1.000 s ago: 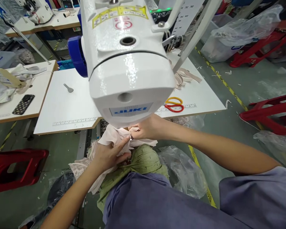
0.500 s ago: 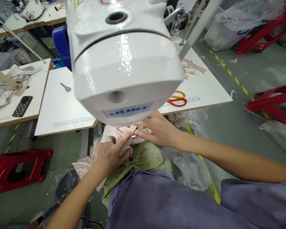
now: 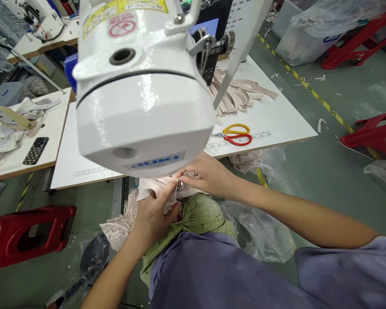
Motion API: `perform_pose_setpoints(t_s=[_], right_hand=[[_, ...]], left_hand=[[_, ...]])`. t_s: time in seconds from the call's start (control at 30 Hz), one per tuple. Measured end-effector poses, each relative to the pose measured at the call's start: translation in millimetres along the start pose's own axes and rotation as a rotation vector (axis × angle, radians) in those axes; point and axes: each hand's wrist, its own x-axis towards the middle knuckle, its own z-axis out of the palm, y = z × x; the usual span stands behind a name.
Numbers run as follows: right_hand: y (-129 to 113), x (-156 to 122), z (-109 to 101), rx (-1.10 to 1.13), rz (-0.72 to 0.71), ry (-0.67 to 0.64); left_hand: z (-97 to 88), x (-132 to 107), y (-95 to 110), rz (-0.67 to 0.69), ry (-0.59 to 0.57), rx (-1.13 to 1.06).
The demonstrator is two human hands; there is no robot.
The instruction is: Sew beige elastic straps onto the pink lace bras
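A large white sewing machine head [image 3: 141, 98] fills the upper middle of the view and hides the needle area. Just below its front end, both hands meet on a piece of pale pink fabric [image 3: 149, 189]. My left hand [image 3: 156, 212] pinches the fabric with thumb and fingers closed. My right hand [image 3: 206, 174] presses on the same fabric from the right, fingers curled around its edge. More pink lace fabric [image 3: 116, 227] hangs down to the left over a green cloth [image 3: 196, 214] on my lap.
Red and yellow scissors [image 3: 236, 134] lie on the white table [image 3: 276, 116] to the right, behind them a pile of beige strips [image 3: 234, 94]. A phone [image 3: 36, 150] lies on the left table. Red stools [image 3: 25, 236] and plastic bags [image 3: 263, 236] stand on the floor.
The view has swung so the machine head sits further left and the strips and scissors show more. Both hands have stayed on the pink fabric under the machine.
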Motion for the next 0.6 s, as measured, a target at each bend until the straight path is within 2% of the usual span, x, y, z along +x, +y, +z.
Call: perform_pose_setpoints(t_s=[0.13,0.27,0.43,0.6], right_hand=[[4,2,1,0.013,0.027,-0.009],[5,-6,8,-0.021,-0.012,0.071],[7,-19,18,-0.182,-0.247,0.196],[9,-14,15,-0.345,-0.384,0.249]], left_hand=[[-0.5,0,2,-0.014,-0.014,0.055],[0.8,-2,7,-0.043,0.007,0.136],[-3.2,-5,12,-0.045,-0.001,0.165],[-12.9,-8,-7,0.055,-0.083,0.105]])
